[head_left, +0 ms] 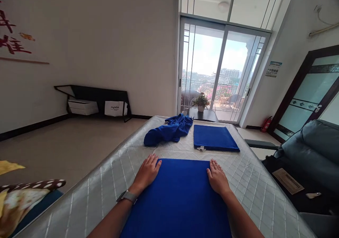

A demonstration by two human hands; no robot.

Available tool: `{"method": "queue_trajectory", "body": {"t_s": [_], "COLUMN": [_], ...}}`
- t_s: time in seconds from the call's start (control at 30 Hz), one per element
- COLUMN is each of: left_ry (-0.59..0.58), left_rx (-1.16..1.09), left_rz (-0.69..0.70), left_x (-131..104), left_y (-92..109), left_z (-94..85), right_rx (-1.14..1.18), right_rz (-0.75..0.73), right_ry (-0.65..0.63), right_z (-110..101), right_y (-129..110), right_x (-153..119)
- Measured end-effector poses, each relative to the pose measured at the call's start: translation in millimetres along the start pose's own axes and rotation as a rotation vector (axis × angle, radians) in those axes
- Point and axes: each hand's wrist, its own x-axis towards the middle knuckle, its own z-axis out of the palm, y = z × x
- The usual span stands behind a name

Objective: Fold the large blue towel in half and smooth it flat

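A smooth blue cloth (182, 195) lies flat on the grey quilted mattress (111, 178), its far edge straight and its near end running out of view at the bottom. My left hand (149, 171) rests flat at its far left corner, fingers stretched forward. At the far right corner lies my right hand (217, 176), palm down with fingers extended. Beyond, to the right, sits a folded blue cloth (215, 137) with a small white tag at its near edge. A crumpled blue cloth (172, 129) is heaped to its left.
Behind the mattress stands a small dark table (203, 115) with a potted plant (200, 102). A dark sofa (315, 146) is at the right. Patterned fabric (23, 202) shows at the lower left, near the mattress edge.
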Motion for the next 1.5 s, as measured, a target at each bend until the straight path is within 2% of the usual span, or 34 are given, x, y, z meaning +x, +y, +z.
{"method": "queue_trajectory", "body": {"t_s": [0.2,0.43,0.67,0.87,1.13,1.27,1.4,1.5], "left_ry": [0.028,0.036,0.046,0.052,0.039,0.024,-0.017,-0.036], "left_rx": [-0.017,-0.140,-0.178,-0.244,-0.414,-0.562,-0.728,-0.823], "left_rz": [-0.035,-0.073,-0.100,-0.082,-0.123,-0.155,-0.168,-0.183], "left_x": [6,10,14,13,12,12,15,15], "left_y": [-11,-9,-6,1,8,9,7,5], "left_z": [-3.0,-7.9,-10.9,-13.6,-23.6,-31.4,-42.1,-56.6], "right_rx": [0.010,0.054,0.212,0.274,0.531,0.792,1.049,1.180], "right_rz": [0.008,0.010,0.117,0.141,0.137,0.133,0.107,0.095], "right_ry": [0.003,0.035,0.264,0.341,0.399,0.436,0.479,0.502], "right_z": [1,4,4,4,6,5,-2,-15], "right_y": [1,4,16,21,20,26,32,33], "right_x": [1,4,14,18,16,18,20,19]}}
